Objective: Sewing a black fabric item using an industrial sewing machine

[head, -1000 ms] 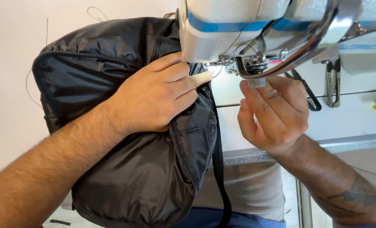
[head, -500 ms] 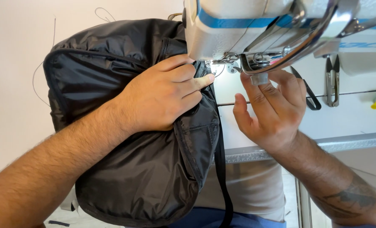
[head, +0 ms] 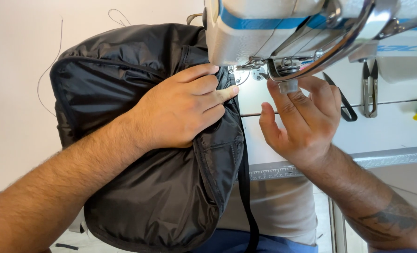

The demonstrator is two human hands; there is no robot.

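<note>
Black bag point(head: 138, 187) of thin, crinkled, shiny cloth: soft, light and limp by the look of it, likely slippery under the palm, sagging wherever unsupported, so best held flat and pressed near the seam rather than pinched at one corner. Bulky and puffed, covering the left of the worktop point(head: 311, 136) and spilling over its near edge toward the lap, with the bag's right edge tucked in under the sewing machine point(head: 264, 33). Piped edge running around the bag's far left corner; narrow black strap point(head: 246, 197) hanging from the bag's right side down past the worktop edge. Left hand point(head: 180, 112) spread flat on top of the bag, fingers stretched toward the machine, fingertips just beside the lit needle area, pressing the cloth down rather than gripping it. Right hand point(head: 302, 122) just to the right of the bag and apart from it, raised under the machine's head, fingers loosely curled and partly open, fingertips up at a small metal part beneath the curved chrome guard; cannot tell whether anything is pinched there. Further right of the bag, small thread snips point(head: 370, 89) lying on the worktop. Loose threads point(head: 47, 75) trailing on the pale surface left of the bag.
</note>
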